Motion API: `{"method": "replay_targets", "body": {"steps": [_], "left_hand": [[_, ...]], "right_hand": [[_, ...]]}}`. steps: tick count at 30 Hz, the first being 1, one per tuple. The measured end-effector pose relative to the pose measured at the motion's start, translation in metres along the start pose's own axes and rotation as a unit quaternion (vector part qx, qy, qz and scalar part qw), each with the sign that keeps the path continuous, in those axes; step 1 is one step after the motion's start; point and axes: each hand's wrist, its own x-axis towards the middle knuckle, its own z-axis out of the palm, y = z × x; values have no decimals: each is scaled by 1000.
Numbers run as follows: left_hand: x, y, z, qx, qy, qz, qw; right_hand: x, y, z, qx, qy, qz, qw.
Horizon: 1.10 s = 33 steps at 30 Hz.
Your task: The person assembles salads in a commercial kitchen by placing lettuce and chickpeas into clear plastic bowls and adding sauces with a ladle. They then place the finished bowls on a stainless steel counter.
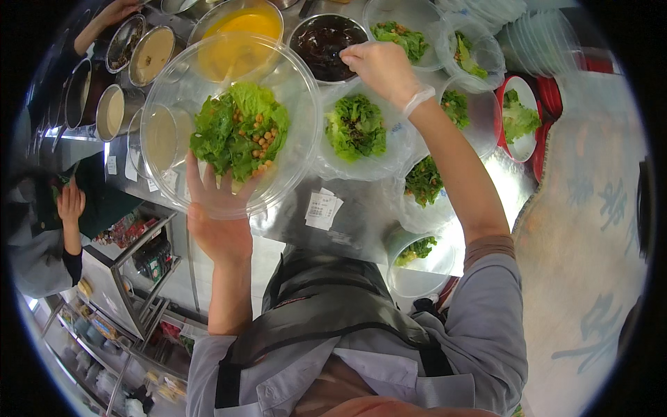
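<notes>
Head view: The left hand (221, 226) held a clear bowl (309, 139) from below, fingers spread beneath its base. The bowl, containing lettuce (243, 104) and chickpeas (262, 144), was at the left front of the counter, overlapping the yellow sauce (257, 21) in this view; contact with that pot could not be determined. The right hand (382, 66) was at the near right side of the dark sauce (316, 52), fingers drawn together; whether they gripped anything could not be told.

Hazards, as judged: The wide bowl had support from one hand only, so an uneven load or a small wrist turn could tip it and spill the chickpeas. Its far rim could dip into or knock the yellow sauce if lowered there. The right forearm (462, 156) reached across the open salads (422, 182); drips or sleeve contact could contaminate them. The loose paper slips (323, 210) lay near the bowl and could be wetted by any spill.
</notes>
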Motion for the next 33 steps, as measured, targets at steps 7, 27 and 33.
{"method": "replay_targets", "body": {"steps": [7,27,33], "left_hand": [[-6,-4,-1,-5,-4,7,1000],[17,0,1,31,1,22,999],[20,0,0,24,14,8,1000]], "right_hand": [[-2,-3,-20,208,-16,229,951],[0,19,-18,-239,78,-172,952],[3,13,-16,-267,15,-191,944]]}}
